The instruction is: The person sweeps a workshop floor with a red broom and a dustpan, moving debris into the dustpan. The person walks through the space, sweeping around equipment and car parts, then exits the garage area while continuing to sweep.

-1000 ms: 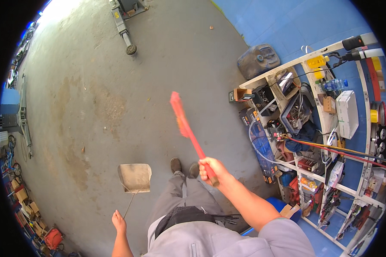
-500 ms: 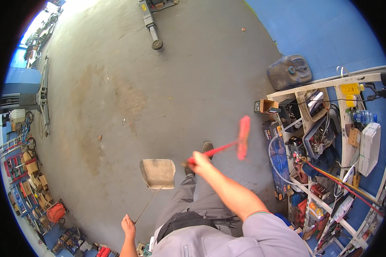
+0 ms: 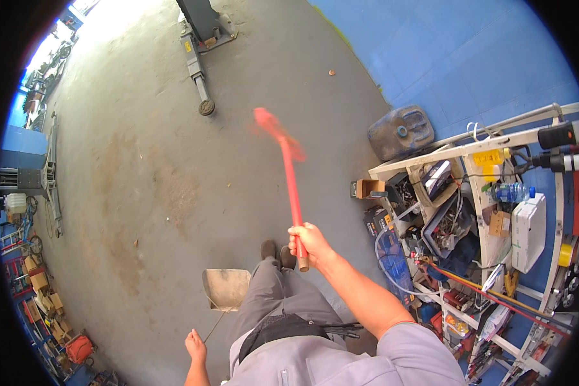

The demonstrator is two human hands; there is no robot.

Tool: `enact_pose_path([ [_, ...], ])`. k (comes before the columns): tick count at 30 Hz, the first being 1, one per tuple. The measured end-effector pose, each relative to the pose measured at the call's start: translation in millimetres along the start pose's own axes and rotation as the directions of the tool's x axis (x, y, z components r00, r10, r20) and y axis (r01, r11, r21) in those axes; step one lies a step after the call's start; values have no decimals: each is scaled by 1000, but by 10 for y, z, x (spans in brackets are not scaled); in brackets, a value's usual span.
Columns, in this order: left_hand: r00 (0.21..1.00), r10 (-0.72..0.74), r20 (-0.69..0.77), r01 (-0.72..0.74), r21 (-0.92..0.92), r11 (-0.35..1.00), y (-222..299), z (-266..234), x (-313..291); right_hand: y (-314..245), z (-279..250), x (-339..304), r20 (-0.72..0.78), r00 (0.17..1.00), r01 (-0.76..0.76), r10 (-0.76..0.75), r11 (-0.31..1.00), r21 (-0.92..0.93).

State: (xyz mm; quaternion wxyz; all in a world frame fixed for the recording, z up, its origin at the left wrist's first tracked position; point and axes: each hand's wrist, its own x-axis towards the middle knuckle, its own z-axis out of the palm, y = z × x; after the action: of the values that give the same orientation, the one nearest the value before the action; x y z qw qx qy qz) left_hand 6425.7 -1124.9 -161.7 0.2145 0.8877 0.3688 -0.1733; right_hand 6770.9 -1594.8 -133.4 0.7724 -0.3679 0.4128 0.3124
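Here our right hand [image 3: 310, 241] grips the red broom [image 3: 288, 168] out over the grey floor [image 3: 141, 161], our left hand [image 3: 196, 347] pinches the dustpan [image 3: 226, 287] handle, so we should sweep low toward the pan

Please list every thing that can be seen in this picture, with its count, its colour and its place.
broom: one, red, held in the right hand, head blurred above the grey floor
dustpan: one, metal grey, on the floor by the left leg, thin handle running to the left hand
lift arm: one, grey, on the floor at the top
canister: one, dark blue-grey, lying by the blue wall
shelf rack: one, white, at the right, crowded with tools and boxes
water bottle: one, clear with a blue cap, on the rack
shoes: two, dark, ahead of the legs
left hand: one, at the lower edge
right hand: one, closed round the broom handle
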Motion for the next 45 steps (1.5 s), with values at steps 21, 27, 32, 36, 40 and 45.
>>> enact_pose_path([
  [21,1000,10,-17,-13,-169,986,2686,-102,1917,-2192,970,1398,311,845,-502,435,845,184],
  [27,998,47,-28,-50,-127,991,3483,-103,2326,-3643,761,1099,208,946,-279,250,952,128],
  [32,995,-19,-98,3,-162,987,4098,-104,2275,-4603,549,2382,-140,982,78,-123,953,-291],
  [36,985,-108,-132,82,-190,978,4525,-69,2146,-5669,1,4165,-354,914,-19,-197,853,-522],
  [40,972,-199,-121,185,-122,975,4939,-80,2084,-5657,66,4519,-399,913,-140,-81,859,-493],
  [45,983,-124,-136,125,1,992,5670,-11,2275,-4541,1038,3208,-85,935,-352,344,878,-323],
])
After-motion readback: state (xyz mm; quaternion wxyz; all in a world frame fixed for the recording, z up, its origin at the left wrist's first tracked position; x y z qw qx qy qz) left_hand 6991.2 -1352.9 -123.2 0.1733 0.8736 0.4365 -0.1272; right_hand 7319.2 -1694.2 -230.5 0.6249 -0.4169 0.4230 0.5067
